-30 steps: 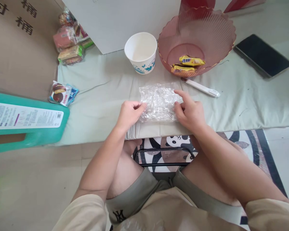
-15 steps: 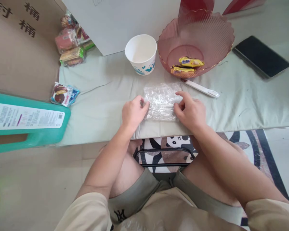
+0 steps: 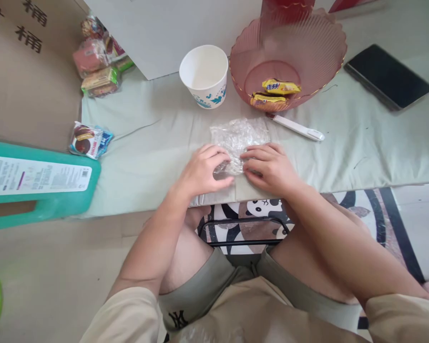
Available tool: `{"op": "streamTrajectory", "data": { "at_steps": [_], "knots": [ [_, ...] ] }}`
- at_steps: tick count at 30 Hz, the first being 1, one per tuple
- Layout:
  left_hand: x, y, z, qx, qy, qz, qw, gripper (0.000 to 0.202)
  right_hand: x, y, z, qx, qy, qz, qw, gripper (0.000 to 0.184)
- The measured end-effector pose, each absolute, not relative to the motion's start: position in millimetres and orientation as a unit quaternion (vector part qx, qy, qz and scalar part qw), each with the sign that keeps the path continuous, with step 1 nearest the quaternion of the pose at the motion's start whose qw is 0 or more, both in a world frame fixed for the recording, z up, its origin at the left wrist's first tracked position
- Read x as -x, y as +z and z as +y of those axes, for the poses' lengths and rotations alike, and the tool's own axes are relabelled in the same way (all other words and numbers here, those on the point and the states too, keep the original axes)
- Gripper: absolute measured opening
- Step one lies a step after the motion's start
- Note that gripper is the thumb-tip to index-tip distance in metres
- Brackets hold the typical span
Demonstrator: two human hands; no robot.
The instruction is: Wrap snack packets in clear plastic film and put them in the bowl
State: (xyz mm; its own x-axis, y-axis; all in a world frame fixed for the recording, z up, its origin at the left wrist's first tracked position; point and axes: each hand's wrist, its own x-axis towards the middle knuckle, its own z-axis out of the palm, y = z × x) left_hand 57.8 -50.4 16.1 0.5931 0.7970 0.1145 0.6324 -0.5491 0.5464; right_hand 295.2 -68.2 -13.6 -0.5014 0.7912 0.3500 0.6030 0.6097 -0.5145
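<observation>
Crinkled clear plastic (image 3: pixel 239 133) is laid on the pale cloth (image 3: pixel 150 166) close to its front edge, prob so it can be reached by both hands w/o stretching. The left hand (image 3: pixel 203 171) is set over its left side w/ fingers bent and thumb spread well apart; nothing is seen gripped b/w them. By the right hand (image 3: pixel 270 166) the opp. side is covered, palm down, fingers lightly curled; whether any film is pinched underneath can't be told. As the stuff looks thin & springy, it's prob best pressed from both sides, w/ the middle left uncovered.

Behind it, the paper cup (image 3: pixel 205 78) is stood upright beside the pink bowl (image 3: pixel 307 57), both within reach yet clear of the fingers. Two yellow packets (image 3: pixel 280 86) are held together at the bowl's bottom, presumably by its sloped wall. A slim white tool (image 3: pixel 296 127) is laid flat just in front of the bowl, prob so it can't roll. The phone (image 3: pixel 389 76) is placed far right, well apart from the hands, maybe for safety
</observation>
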Motion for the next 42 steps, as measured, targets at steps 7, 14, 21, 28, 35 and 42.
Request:
{"op": "streamTrajectory", "data": {
  "at_steps": [7,14,21,28,35,42],
  "knots": [
    [-47.4,7.3,-43.2,-0.867,0.199,0.399,0.221,0.023,-302.3,-4.8,-69.3,0.392,0.252,-0.804,0.369,0.008],
    [-43.2,15.7,-43.1,-0.784,0.249,0.488,0.291,0.020,-317.9,-14.4,-70.3,0.406,0.257,-0.816,0.322,0.028],
    [-44.5,21.7,-45.1,-0.715,0.203,0.603,0.289,0.020,-312.2,-15.0,-65.4,0.517,0.248,-0.745,0.340,0.020],
    [-55.0,19.9,-46.4,-0.747,0.174,0.609,0.201,0.061,-300.1,-18.4,-66.4,0.575,0.129,-0.743,0.316,0.058],
    [-53.9,8.8,-47.5,-0.751,0.239,0.533,0.308,0.053,-296.3,-15.6,-69.8,0.593,0.098,-0.752,0.270,0.068],
    [-54.3,21.1,-51.4,-0.671,0.394,0.411,0.475,0.059,-295.3,7.0,-79.8,0.467,0.163,-0.779,0.384,0.064]
  ]
}}
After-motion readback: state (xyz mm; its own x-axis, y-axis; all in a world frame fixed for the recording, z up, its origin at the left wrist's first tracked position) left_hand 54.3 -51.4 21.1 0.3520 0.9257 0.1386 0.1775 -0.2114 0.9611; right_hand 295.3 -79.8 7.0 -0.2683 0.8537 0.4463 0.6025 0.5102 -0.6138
